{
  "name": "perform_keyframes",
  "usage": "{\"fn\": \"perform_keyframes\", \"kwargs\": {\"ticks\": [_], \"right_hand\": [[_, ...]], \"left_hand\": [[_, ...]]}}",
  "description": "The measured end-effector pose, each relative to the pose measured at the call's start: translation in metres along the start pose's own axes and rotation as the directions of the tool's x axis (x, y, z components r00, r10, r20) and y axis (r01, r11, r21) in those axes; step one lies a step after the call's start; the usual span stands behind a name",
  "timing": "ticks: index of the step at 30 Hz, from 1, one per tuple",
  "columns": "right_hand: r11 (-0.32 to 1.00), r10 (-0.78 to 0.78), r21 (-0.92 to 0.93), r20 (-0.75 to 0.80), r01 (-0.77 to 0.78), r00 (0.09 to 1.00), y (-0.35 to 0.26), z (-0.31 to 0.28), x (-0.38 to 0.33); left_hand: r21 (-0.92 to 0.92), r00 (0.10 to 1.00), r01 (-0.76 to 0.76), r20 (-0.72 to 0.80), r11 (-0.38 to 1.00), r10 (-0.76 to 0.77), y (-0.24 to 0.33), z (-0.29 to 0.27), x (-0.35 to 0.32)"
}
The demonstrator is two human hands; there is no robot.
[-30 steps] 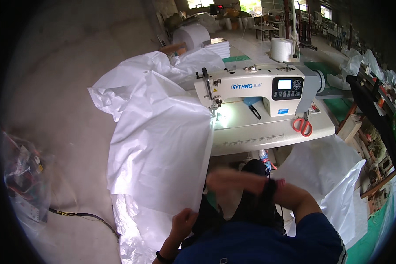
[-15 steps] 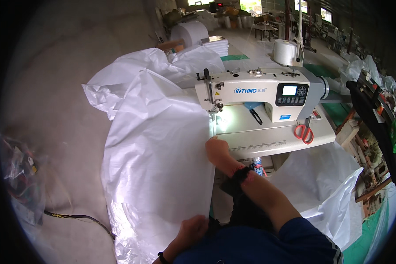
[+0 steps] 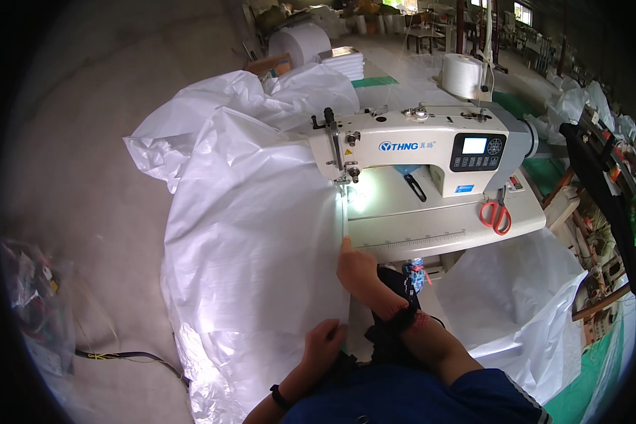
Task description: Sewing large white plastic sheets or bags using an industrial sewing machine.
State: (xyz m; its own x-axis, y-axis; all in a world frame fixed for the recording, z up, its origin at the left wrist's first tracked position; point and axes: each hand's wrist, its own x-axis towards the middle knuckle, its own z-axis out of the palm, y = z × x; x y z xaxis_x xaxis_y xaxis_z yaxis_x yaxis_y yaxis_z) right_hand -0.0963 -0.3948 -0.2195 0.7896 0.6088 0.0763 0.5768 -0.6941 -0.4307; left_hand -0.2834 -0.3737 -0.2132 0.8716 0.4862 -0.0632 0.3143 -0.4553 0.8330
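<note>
Right now you are working one white sheet (image 3: 254,240) at one sewing machine (image 3: 417,152), with one pair of red scissors (image 3: 495,214) lying on its table (image 3: 431,226). Your right hand (image 3: 360,272) is pressing the sheet's edge just below the needle, fingers together. Your left hand (image 3: 323,341) is pinching the lower edge; its fingertips are hiding under the fabric. The sheet is draping, crinkled and glossy, off the table's left side.

right hand (image 3: 359,272) moved forward onto white sheet (image 3: 254,240) edge, left hand (image 3: 324,343) raised
</note>
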Motion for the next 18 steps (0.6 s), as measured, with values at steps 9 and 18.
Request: {"fn": "perform_keyframes", "kwargs": {"ticks": [9,18], "right_hand": [[0.998,0.053,0.032,0.057,-0.055,0.997,0.0,0.003,-0.007],[0.999,0.022,0.031,0.055,-0.024,0.998,0.007,0.009,-0.015]], "left_hand": [[-0.425,0.984,0.179,0.066,0.887,-0.167,-0.005,0.022,0.047],[0.633,0.821,-0.269,-0.243,0.726,0.517,-0.024,-0.028,0.072]]}}
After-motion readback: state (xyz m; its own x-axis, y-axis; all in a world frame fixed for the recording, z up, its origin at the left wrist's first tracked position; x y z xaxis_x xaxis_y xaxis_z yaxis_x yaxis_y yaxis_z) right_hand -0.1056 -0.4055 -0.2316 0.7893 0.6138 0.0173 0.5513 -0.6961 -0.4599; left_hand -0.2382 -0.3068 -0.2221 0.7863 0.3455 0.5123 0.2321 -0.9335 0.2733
